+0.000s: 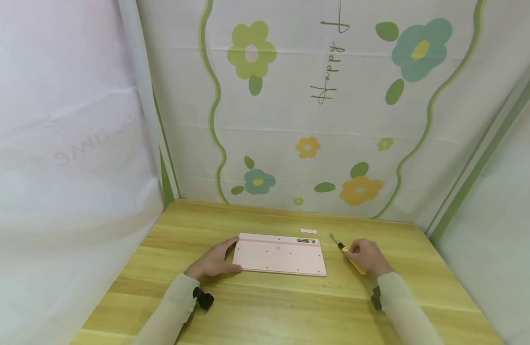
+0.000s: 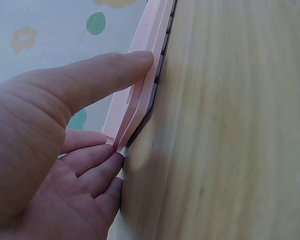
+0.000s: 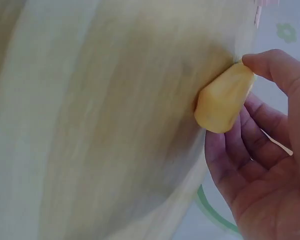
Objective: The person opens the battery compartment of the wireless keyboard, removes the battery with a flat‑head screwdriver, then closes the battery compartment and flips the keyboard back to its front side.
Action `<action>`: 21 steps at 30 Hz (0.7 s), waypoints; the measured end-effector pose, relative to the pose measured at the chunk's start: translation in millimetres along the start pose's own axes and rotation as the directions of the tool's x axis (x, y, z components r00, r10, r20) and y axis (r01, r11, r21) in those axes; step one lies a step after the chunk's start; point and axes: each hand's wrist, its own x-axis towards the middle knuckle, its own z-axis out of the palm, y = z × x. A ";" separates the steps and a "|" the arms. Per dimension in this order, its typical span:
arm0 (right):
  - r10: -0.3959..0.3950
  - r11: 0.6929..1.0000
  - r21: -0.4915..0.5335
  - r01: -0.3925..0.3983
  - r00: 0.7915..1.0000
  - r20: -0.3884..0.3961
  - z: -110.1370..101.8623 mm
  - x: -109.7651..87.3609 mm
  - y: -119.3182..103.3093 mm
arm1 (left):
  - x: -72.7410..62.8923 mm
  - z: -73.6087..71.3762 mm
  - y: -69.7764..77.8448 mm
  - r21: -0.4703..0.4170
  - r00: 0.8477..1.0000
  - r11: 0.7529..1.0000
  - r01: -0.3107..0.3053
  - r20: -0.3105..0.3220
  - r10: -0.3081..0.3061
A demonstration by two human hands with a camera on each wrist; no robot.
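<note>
Though slim, screwdriver (image 1: 342, 247) (yellow-handled) within right grip (image 1: 368, 255)

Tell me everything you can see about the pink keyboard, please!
The pink keyboard looks like thin plastic and lies face down on the wooden table, dark keys underneath. Its pink back shows small dark dots, perhaps screws, a pale round mark, and a strip along the far edge. Near the far right corner, an open slot shows something green inside. The left hand holds its left end.
</note>
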 end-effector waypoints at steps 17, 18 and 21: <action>-0.201 0.971 -0.104 0.216 0.970 0.139 -34.7 2.6 -34.8 | 0.7 -0.9 3.2 -0.019 1.000 1.000 0.010 -0.001 -0.010; -0.225 0.965 -0.104 0.242 0.962 0.152 -36.3 4.5 -39.8 | 0.6 -0.6 2.9 -0.020 1.000 1.000 0.009 -0.001 -0.009; -0.266 0.952 -0.106 0.287 0.947 0.182 -36.3 11.3 -55.3 | 0.6 1.0 1.3 -0.013 1.000 1.000 0.003 0.001 -0.003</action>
